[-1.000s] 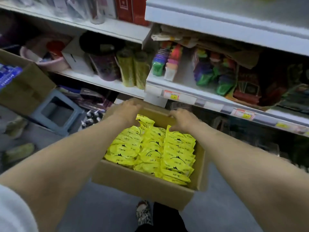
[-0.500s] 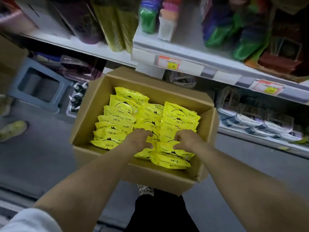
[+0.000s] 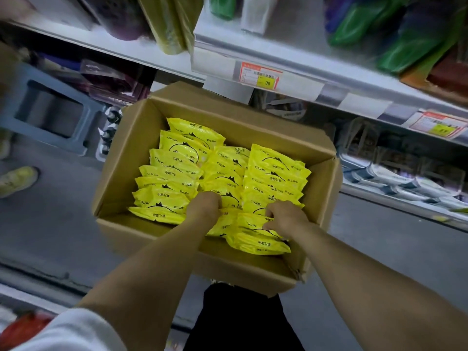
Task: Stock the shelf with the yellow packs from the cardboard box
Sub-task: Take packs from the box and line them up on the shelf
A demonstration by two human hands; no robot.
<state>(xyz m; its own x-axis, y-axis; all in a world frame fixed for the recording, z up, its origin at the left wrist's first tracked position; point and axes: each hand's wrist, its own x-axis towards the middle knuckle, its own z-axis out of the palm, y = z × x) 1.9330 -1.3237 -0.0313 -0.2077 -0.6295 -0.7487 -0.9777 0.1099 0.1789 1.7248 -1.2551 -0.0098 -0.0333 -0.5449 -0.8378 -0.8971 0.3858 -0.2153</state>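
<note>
An open cardboard box [image 3: 131, 148] sits in front of me, filled with several yellow packs [image 3: 177, 160] standing in three rows. My left hand [image 3: 205, 206] reaches into the middle row near the box's front, its fingers curled down around yellow packs. My right hand [image 3: 286, 219] is beside it in the right row, fingers curled over the tops of packs and pinching them. The shelf [image 3: 298, 69] with price tags runs above and behind the box.
Green and purple goods [image 3: 374, 24] stand on the upper shelf. A lower shelf [image 3: 405, 183] at right holds flat packaged goods. A grey plastic stool [image 3: 48, 110] stands left of the box, with a person's yellow shoe [image 3: 17, 178] on the floor nearby.
Both hands moved from the box's far edge to the near rows of packs and dug their fingers in. The camera tilted down and closer to the box.
</note>
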